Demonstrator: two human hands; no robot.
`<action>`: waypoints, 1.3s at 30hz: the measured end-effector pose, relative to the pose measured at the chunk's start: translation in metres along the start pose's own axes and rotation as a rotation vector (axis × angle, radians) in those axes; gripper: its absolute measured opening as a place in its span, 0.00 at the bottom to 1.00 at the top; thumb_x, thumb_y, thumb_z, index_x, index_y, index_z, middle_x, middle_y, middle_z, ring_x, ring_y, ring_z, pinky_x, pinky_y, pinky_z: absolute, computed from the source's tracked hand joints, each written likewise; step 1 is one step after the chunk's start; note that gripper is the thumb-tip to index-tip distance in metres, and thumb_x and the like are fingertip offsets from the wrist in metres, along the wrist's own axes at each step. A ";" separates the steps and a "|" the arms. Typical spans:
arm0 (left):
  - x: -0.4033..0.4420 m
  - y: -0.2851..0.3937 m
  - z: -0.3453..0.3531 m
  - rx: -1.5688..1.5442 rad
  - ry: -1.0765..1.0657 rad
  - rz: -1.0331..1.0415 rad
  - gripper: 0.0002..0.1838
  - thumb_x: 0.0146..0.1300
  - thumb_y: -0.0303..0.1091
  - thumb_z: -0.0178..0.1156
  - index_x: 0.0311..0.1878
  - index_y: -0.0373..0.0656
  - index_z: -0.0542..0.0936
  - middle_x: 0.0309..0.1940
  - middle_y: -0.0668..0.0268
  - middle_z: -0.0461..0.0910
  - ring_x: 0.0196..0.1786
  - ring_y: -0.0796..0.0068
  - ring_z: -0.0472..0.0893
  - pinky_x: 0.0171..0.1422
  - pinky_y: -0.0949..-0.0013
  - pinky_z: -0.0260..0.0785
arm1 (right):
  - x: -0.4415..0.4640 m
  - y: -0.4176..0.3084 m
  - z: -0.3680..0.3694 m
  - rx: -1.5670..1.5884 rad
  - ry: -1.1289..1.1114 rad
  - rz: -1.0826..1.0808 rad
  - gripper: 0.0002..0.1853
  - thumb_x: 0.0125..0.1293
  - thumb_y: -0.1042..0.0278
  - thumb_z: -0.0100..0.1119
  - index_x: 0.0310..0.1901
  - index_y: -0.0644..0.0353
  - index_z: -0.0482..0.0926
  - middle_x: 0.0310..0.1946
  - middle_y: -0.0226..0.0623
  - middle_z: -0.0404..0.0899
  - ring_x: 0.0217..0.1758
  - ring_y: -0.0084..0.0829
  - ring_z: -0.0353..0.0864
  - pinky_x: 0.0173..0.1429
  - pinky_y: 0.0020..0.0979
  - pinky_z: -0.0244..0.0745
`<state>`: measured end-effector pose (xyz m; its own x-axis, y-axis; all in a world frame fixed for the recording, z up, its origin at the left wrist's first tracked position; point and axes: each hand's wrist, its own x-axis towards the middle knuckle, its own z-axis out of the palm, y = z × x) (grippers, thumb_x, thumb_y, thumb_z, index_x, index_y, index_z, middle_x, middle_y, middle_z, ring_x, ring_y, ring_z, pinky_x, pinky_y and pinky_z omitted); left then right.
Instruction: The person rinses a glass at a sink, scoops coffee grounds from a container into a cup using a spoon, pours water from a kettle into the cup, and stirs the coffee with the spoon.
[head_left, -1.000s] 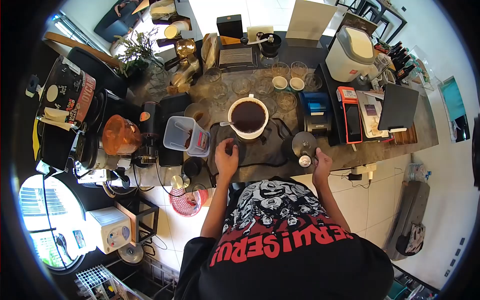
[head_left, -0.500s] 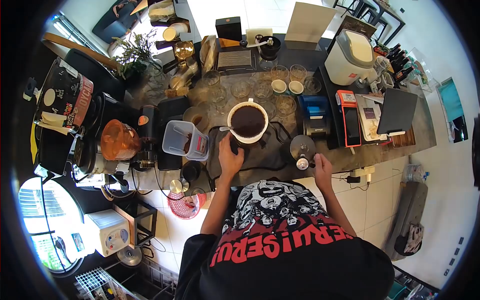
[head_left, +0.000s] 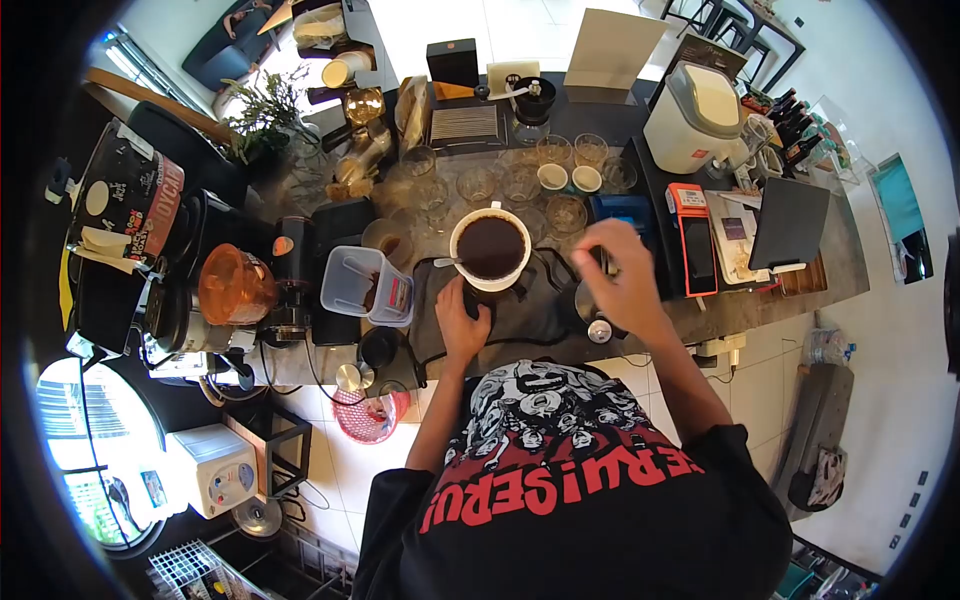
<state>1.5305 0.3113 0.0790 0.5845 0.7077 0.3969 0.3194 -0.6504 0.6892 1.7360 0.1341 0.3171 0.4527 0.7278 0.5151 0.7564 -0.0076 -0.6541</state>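
A white cup of dark liquid (head_left: pixel 490 248) stands on a dark mat (head_left: pixel 540 318), with a spoon handle (head_left: pixel 447 262) over its left rim. My left hand (head_left: pixel 461 322) rests on the mat just below the cup, fingers apart and holding nothing. My right hand (head_left: pixel 618 278) is raised over a round dark pot (head_left: pixel 583 303) with a silver knob; its thumb and fingers are spread and nothing shows between them. The hand hides part of the pot. Left of the mat sits a clear plastic container (head_left: pixel 352 283) with brown grounds inside.
Several glasses (head_left: pixel 476 184) and two small cups (head_left: pixel 587 179) stand behind the white cup. A blue-black printer (head_left: pixel 622 212), card terminal (head_left: pixel 698 250) and tablet (head_left: pixel 789 224) are at the right. An orange hopper (head_left: pixel 238 286) stands at the left.
My right hand has left the pot's handle side and risen up and leftward over the pot. My left hand has opened near the cup. The view has shifted slightly.
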 end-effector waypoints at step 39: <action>0.000 -0.001 -0.004 0.014 0.009 -0.020 0.36 0.57 0.28 0.65 0.73 0.34 0.77 0.66 0.46 0.79 0.70 0.41 0.75 0.78 0.45 0.64 | 0.097 0.037 0.066 -0.178 -0.527 -0.024 0.14 0.75 0.57 0.65 0.37 0.59 0.87 0.33 0.46 0.88 0.42 0.52 0.87 0.56 0.51 0.72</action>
<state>1.5277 0.3131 0.0810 0.5713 0.7229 0.3887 0.3416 -0.6400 0.6883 1.7767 0.2500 0.3061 0.1715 0.9734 0.1522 0.8522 -0.0690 -0.5187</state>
